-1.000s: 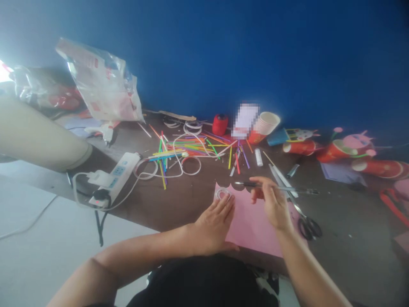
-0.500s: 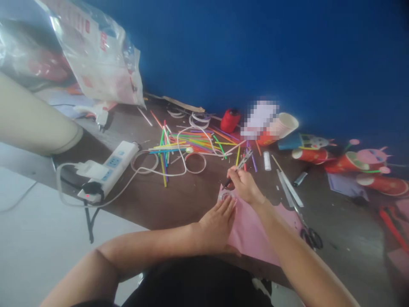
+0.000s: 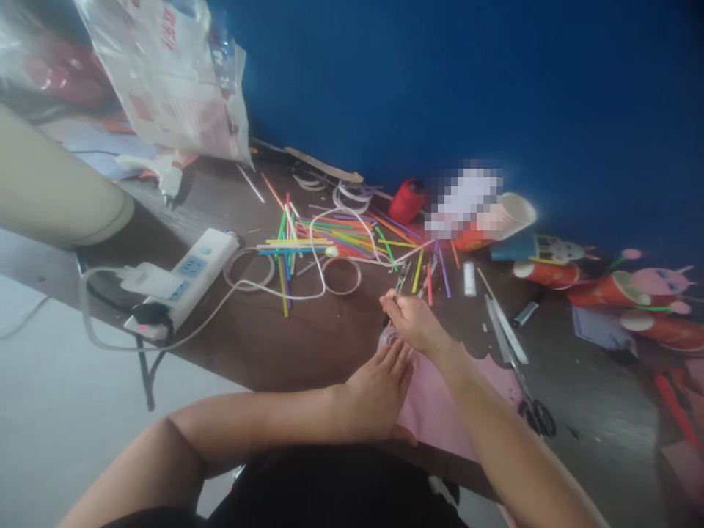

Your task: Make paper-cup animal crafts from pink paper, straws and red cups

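My left hand point(image 3: 379, 389) lies flat with fingers stretched out. Its fingertips press on a clear round ring point(image 3: 389, 336), like a small tape roll, at the far left corner of a pink sheet point(image 3: 440, 403). Just above the ring, my right hand point(image 3: 415, 321) is closed around a slim black and silver tool point(image 3: 403, 276), held upright like a pen. The tool's silvery end sticks out past the fist, and its dark lower end points down at the ring's far edge. I cannot make out its exact kind or its tip.
Colourful sticks point(image 3: 341, 238) lie beyond my hands, with a white cable point(image 3: 269, 287) running to a power strip point(image 3: 187, 275). Scissors point(image 3: 539, 416) rest by the sheet's right edge. Red thread point(image 3: 407, 202), a glue gun point(image 3: 165, 176) and decorated paper cups point(image 3: 599, 290) stand farther off.
My right hand has turned the tool more upright, its silvery end swinging left. My left hand stays on the ring. The whole view has shifted slightly.
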A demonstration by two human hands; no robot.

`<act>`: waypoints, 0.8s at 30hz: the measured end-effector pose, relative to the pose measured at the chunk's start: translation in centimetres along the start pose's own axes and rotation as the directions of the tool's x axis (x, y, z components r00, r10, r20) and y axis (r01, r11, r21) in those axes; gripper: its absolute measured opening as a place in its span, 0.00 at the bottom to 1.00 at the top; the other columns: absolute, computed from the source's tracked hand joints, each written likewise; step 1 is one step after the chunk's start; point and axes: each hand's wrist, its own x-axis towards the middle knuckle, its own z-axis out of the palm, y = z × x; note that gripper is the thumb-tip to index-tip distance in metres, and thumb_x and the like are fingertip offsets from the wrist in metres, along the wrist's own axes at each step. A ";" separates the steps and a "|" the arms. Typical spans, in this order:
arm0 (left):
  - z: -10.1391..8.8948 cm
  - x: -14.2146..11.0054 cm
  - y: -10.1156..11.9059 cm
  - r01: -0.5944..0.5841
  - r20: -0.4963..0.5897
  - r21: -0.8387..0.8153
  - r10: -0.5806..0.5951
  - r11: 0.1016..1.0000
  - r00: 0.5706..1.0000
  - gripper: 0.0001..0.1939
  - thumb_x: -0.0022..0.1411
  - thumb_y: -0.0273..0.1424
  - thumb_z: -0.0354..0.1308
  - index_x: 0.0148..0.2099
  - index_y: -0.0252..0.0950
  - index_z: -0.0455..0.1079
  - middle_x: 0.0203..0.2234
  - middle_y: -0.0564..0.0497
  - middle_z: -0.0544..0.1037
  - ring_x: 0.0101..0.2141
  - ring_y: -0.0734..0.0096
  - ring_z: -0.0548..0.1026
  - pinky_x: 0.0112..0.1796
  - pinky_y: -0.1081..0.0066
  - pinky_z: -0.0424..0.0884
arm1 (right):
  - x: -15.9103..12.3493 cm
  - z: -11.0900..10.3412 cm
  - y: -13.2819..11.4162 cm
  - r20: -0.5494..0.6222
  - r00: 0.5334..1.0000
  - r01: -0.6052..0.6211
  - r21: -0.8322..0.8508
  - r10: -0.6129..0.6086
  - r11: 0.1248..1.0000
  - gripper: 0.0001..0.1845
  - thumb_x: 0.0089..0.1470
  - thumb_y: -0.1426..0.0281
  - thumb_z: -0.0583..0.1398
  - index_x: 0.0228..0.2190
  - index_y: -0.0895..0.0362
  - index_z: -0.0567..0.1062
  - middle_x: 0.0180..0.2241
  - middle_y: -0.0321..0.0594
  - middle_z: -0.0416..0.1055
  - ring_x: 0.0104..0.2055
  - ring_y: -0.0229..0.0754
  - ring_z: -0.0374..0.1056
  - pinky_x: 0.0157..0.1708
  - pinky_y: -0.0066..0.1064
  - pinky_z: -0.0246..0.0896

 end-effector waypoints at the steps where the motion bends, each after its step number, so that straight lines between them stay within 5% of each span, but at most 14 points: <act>1: 0.0 0.0 0.0 0.000 0.002 0.004 0.000 1.000 1.000 0.52 0.53 0.61 0.40 0.60 0.17 0.55 0.59 0.27 0.55 0.61 0.41 0.48 0.57 0.53 0.43 | 0.0 0.0 -0.1 0.003 1.000 0.009 -0.012 -0.009 1.000 0.20 0.62 0.61 0.45 0.25 0.57 0.67 0.18 0.35 0.67 0.24 0.37 0.67 0.27 0.24 0.55; 7: 0.1 0.0 0.0 0.002 -0.005 0.020 -0.002 1.000 1.000 0.53 0.52 0.62 0.40 0.60 0.16 0.56 0.59 0.27 0.56 0.60 0.40 0.49 0.57 0.53 0.43 | 0.2 0.0 -0.2 0.005 0.999 0.039 -0.025 -0.039 0.999 0.21 0.62 0.62 0.45 0.24 0.57 0.66 0.18 0.35 0.67 0.23 0.37 0.67 0.27 0.25 0.55; 24: -0.4 0.2 -0.2 -0.006 0.032 0.028 0.006 1.000 0.999 0.52 0.52 0.61 0.42 0.61 0.17 0.54 0.60 0.25 0.51 0.60 0.38 0.48 0.57 0.53 0.45 | -0.9 0.0 2.1 -0.195 0.974 -0.083 0.148 0.111 0.986 0.20 0.60 0.59 0.46 0.25 0.56 0.67 0.20 0.37 0.69 0.25 0.39 0.70 0.27 0.25 0.59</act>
